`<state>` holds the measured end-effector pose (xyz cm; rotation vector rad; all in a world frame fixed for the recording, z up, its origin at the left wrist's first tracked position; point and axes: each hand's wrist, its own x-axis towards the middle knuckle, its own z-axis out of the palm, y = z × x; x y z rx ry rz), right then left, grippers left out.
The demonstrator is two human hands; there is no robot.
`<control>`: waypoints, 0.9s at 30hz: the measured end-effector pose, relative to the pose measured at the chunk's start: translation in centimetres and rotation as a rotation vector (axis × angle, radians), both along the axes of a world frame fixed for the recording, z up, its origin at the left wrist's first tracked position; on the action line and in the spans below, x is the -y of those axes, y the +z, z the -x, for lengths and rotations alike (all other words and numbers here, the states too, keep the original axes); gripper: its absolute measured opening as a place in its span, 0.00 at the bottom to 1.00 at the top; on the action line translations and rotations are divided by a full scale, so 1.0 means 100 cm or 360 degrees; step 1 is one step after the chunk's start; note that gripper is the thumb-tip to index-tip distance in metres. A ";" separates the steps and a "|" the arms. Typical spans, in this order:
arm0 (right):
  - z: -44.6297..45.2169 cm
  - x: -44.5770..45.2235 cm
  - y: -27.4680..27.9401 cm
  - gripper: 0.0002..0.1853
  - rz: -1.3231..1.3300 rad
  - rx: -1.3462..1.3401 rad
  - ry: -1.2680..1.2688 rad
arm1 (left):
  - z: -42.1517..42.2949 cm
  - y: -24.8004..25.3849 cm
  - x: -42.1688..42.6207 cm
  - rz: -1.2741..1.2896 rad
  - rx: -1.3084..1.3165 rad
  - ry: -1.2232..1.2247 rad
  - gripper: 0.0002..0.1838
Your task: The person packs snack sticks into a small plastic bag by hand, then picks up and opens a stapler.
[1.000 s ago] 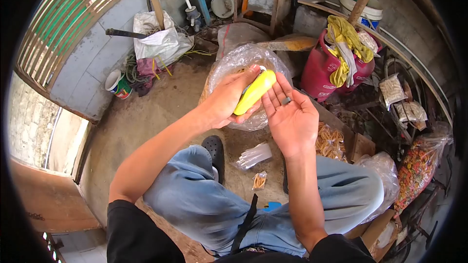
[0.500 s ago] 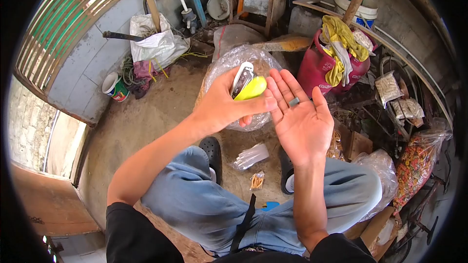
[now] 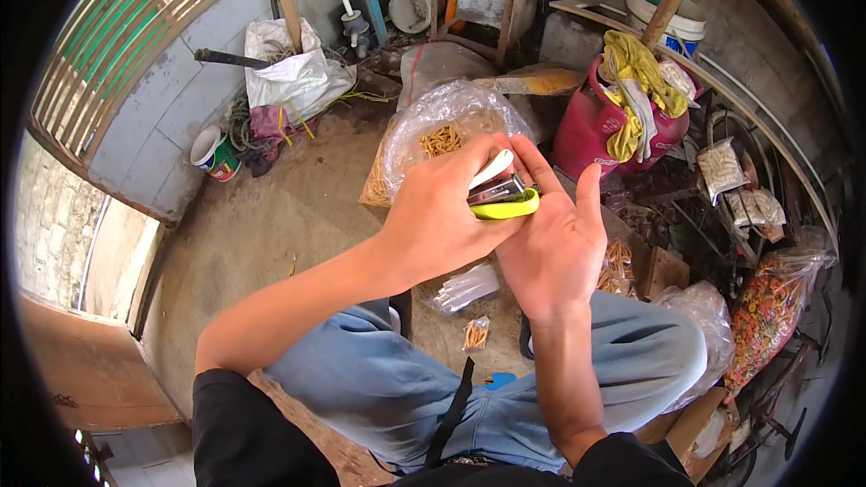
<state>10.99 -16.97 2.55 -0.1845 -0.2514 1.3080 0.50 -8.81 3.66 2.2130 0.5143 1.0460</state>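
Observation:
My left hand (image 3: 442, 207) is closed around a small stapler (image 3: 505, 209) with a lime-green body, a dark metal middle and a white part that stands swung up. It holds the stapler against the fingers of my right hand (image 3: 555, 248). That hand lies palm up with its fingers stretched out and its thumb apart. The short grey piece, which looks like a strip of staples, is mostly hidden behind the stapler's end. Below the hands, a bundle of clear plastic bags (image 3: 465, 289) and a small packet of brown sticks (image 3: 476, 334) lie on the floor between my feet.
Beyond my hands stands a large clear plastic bag (image 3: 406, 146) with brown snack sticks inside. A red tub (image 3: 577, 131) draped with yellow cloth is at the right. Farther right sits a bag of colourful pieces (image 3: 774, 307). A white sack (image 3: 302, 81) and a small bucket (image 3: 215, 155) stand at the left.
My left hand has moved right and turned, bringing the stapler onto the fingers of my right hand. The grey piece, earlier in plain sight on those fingers, is now mostly covered.

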 end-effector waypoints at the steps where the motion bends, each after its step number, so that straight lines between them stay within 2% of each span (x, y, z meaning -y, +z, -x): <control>1: 0.001 -0.001 0.000 0.40 0.0019 0.0024 -0.0039 | -0.001 -0.001 -0.001 0.0040 0.0042 -0.0013 0.16; 5: 0.003 -0.002 -0.003 0.40 0.0046 0.0024 0.0030 | -0.001 -0.003 -0.005 0.0017 0.0036 0.0013 0.16; 7: 0.004 -0.002 -0.004 0.36 0.0061 0.0006 0.0055 | 0.002 -0.001 -0.005 0.0118 -0.0093 -0.0022 0.20; 11: -0.003 -0.006 -0.017 0.30 0.0142 -0.0094 0.0110 | -0.001 0.000 -0.010 0.0143 -0.0017 0.0020 0.17; 13: -0.006 -0.007 -0.024 0.26 0.0240 -0.0100 0.0077 | 0.000 -0.002 -0.017 0.0402 -0.0059 -0.0020 0.17; 14: -0.006 -0.006 -0.024 0.26 0.0241 -0.0101 0.0077 | 0.001 -0.001 -0.018 0.0404 -0.0060 -0.0021 0.17; 16: -0.004 -0.004 -0.023 0.22 0.0380 0.0296 -0.0123 | 0.003 0.006 -0.019 0.0916 -0.0101 -0.0103 0.15; 17: -0.005 -0.003 -0.023 0.22 0.0382 0.0295 -0.0123 | 0.006 0.010 -0.021 0.1128 -0.0192 -0.0151 0.14; 18: -0.007 0.000 -0.023 0.20 0.0319 0.0549 -0.0218 | 0.007 0.010 -0.023 0.1128 -0.0193 -0.0150 0.14; 19: -0.009 0.002 -0.024 0.18 0.0253 0.0803 -0.0313 | 0.007 0.010 -0.024 0.1301 -0.0117 -0.0241 0.13; 20: -0.010 0.002 -0.023 0.18 0.0253 0.0802 -0.0311 | 0.008 0.010 -0.025 0.1474 -0.0039 -0.0334 0.12; 22: -0.013 0.004 -0.022 0.15 0.0170 0.1112 -0.0401 | 0.010 0.010 -0.026 0.1594 -0.0004 -0.0365 0.11; 23: -0.014 0.004 -0.022 0.15 0.0171 0.1111 -0.0401 | 0.010 0.011 -0.027 0.1712 0.0031 -0.0396 0.11; 25: -0.018 0.006 -0.022 0.15 0.0130 0.1465 -0.0351 | 0.012 0.012 -0.027 0.1775 0.0027 -0.0391 0.11; 27: -0.021 0.006 -0.027 0.16 0.0138 0.1559 -0.0352 | 0.012 0.011 -0.028 0.1835 0.0032 -0.0408 0.14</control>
